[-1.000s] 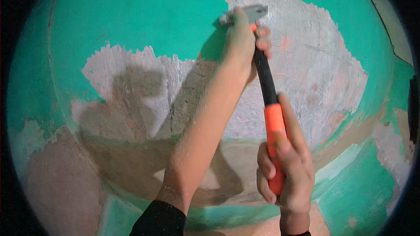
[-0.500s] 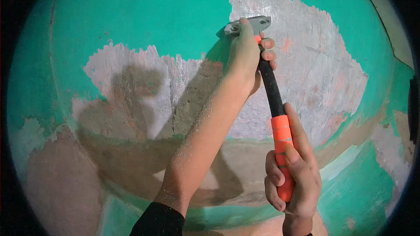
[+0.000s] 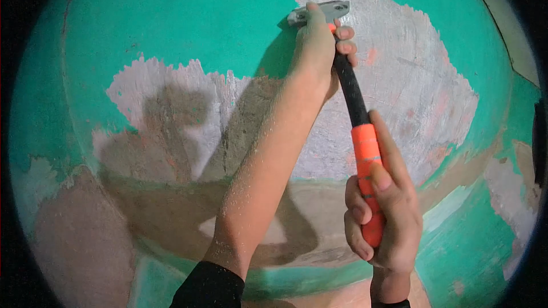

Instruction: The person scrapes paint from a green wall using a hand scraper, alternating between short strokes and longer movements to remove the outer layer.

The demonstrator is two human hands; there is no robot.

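A long-handled scraper (image 3: pixel 349 88) with a black shaft and a metal blade head lies slanted in front of the wall. My left hand (image 3: pixel 317 48) is closed around its neck just below the blade (image 3: pixel 328 10), the thumb pressed along the head. Lower down, my right hand (image 3: pixel 391 211) wraps the orange grip (image 3: pixel 365 142). The blade is at the border between green paint (image 3: pixel 200 17) and a bare greyish patch (image 3: pixel 399 80). Whether its edge touches the wall is hard to see. Pale dust speckles my left forearm.
Another bare patch (image 3: pixel 154 91) with ragged paint edges lies to the left, partly under my shadow. Below runs a brownish band (image 3: pixel 171 211), with more green paint (image 3: pixel 462 256) at lower right. A dark object (image 3: pixel 539 142) stands at the right edge.
Both hands and the scraper have moved upward along the wall, the blade shifting slightly left as well. The grip of each hand is unchanged.
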